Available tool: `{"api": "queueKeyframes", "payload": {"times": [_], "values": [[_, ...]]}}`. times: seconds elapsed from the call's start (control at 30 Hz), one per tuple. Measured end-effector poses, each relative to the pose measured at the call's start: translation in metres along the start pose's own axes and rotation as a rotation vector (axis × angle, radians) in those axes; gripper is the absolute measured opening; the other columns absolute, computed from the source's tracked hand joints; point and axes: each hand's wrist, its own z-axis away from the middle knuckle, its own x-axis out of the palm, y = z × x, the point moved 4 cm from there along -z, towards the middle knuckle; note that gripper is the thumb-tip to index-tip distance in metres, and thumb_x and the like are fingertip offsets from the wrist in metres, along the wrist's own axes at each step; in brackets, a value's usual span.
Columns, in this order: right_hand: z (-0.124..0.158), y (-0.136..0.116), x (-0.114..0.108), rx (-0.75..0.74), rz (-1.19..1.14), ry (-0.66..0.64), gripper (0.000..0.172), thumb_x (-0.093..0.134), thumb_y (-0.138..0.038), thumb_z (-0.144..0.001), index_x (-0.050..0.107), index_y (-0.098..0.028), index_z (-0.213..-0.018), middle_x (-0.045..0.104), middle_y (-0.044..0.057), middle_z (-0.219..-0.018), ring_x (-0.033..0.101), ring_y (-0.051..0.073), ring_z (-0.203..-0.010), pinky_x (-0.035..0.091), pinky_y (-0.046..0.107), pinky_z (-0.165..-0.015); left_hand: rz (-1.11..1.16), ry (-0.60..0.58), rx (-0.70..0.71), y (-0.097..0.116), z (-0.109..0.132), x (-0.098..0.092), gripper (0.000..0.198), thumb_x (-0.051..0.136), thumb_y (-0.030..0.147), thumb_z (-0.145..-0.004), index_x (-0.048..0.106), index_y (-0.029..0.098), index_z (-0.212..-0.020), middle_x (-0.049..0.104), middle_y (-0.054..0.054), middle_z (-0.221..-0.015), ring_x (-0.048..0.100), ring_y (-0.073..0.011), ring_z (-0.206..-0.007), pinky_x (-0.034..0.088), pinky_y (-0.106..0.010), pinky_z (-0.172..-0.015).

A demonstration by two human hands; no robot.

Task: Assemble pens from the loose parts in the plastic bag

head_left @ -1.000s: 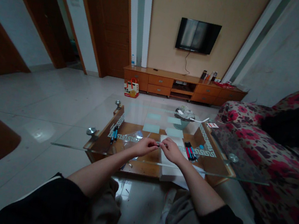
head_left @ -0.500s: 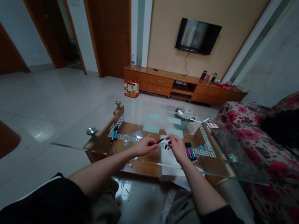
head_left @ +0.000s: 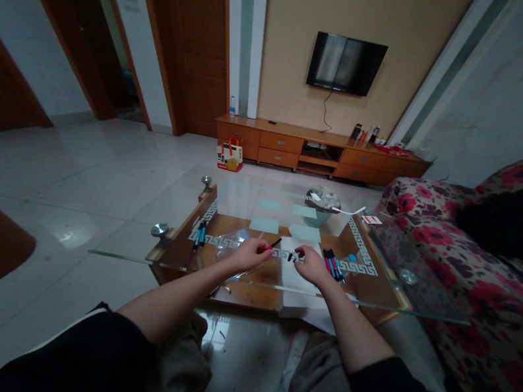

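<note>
My left hand (head_left: 250, 256) is closed round a red pen (head_left: 272, 244) whose dark tip points up and right. My right hand (head_left: 313, 265) pinches a small black pen cap (head_left: 292, 256) a short way to the right of that tip. Both hands hover over a white sheet of paper (head_left: 295, 275) on the glass coffee table (head_left: 134, 238). Several red, black and blue pens (head_left: 333, 264) lie just right of my right hand. Two blue pens (head_left: 199, 235) lie at the table's left side.
A clear plastic bag (head_left: 226, 243) lies left of my left hand. A bowl of bits (head_left: 321, 204) stands at the table's far side. A flowered sofa (head_left: 477, 286) runs along the right. A TV cabinet (head_left: 322, 151) and a gift bag (head_left: 230, 154) stand by the far wall.
The hands were joined on the pen a second ago. They have drawn apart: the cap has come off in my right hand, and the left holds the bare pen.
</note>
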Motion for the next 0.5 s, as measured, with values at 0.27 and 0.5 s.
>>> {"api": "queueKeyframes", "payload": {"times": [0.27,0.5], "values": [[0.001,-0.008,-0.005,-0.097,-0.014,0.026,0.023,0.065,-0.019,-0.081,0.068,-0.017,-0.104,0.064,0.006,-0.090,0.058,0.017,-0.079,0.045,0.030,-0.077,0.004,-0.018,-0.001,-0.002,0.000,0.001,0.039,0.053,0.048,-0.088,0.069,0.015,-0.073,0.062,-0.001,-0.061,0.051,-0.0131,-0.057,0.034,-0.023,-0.054],[0.000,-0.016,-0.003,-0.152,-0.043,0.056,0.019,0.067,-0.021,-0.083,0.072,-0.019,-0.100,0.066,0.006,-0.090,0.059,0.017,-0.079,0.045,0.028,-0.076,0.020,-0.050,-0.012,-0.002,0.000,0.004,0.039,0.051,0.047,-0.088,0.068,0.014,-0.074,0.063,-0.001,-0.061,0.051,-0.0120,-0.055,0.035,-0.022,-0.054]]}}
